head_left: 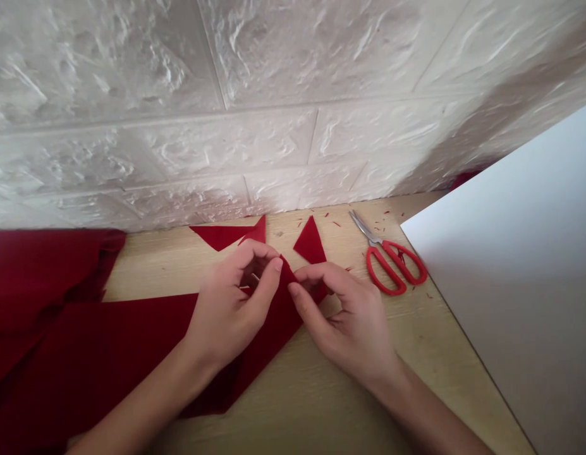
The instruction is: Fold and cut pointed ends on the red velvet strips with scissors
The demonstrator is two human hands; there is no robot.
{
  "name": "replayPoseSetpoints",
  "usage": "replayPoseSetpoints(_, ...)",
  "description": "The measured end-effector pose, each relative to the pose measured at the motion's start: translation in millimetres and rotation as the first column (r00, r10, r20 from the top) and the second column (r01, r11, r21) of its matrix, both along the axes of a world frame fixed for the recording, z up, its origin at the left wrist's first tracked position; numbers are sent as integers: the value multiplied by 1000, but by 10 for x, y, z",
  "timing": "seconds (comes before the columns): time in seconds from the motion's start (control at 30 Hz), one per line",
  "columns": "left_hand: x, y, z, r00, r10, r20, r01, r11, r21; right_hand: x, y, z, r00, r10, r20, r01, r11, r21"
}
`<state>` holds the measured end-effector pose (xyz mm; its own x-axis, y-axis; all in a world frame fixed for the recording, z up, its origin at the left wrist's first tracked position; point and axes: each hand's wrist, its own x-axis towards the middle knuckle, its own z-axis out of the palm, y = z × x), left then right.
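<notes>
Inspected: left hand (pixel 229 309) and right hand (pixel 342 322) each grip the folded red cloth (pixel 268 344) in a close, even pinch near its point, which lies on the wooden tabletop (pixel 293 404), just left of the red-handled scissors (pixel 394 268).

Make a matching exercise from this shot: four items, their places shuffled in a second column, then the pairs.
Items:
1. Red-handled scissors
2. Loose red fabric triangle
3. White board
4. Embossed brick-pattern wall panel

Places:
A. Just beyond the right hand
B. Behind the wooden tabletop
C. On the tabletop, right of the hands
D. Far right, overlapping the tabletop

Pairs: 1-C, 2-A, 3-D, 4-B
</notes>
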<state>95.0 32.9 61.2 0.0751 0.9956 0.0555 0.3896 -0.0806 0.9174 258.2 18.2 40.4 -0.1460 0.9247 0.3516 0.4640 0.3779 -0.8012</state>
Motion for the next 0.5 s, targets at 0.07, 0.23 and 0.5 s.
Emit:
replayPoseSetpoints(0.07,0,-11,-11,998,-4,-58,6,999,45,-13,9,27,1000,7,16,-7,1000,7)
replayPoseSetpoints(0.23,-1,-42,-8,986,9,-165,19,986,167,413,82,194,957,-183,225,149,976,160)
replayPoseSetpoints(0.5,-8,-40,96,998,-4,-68,15,989,150,1322,34,-33,643,-289,709,410,912,0)
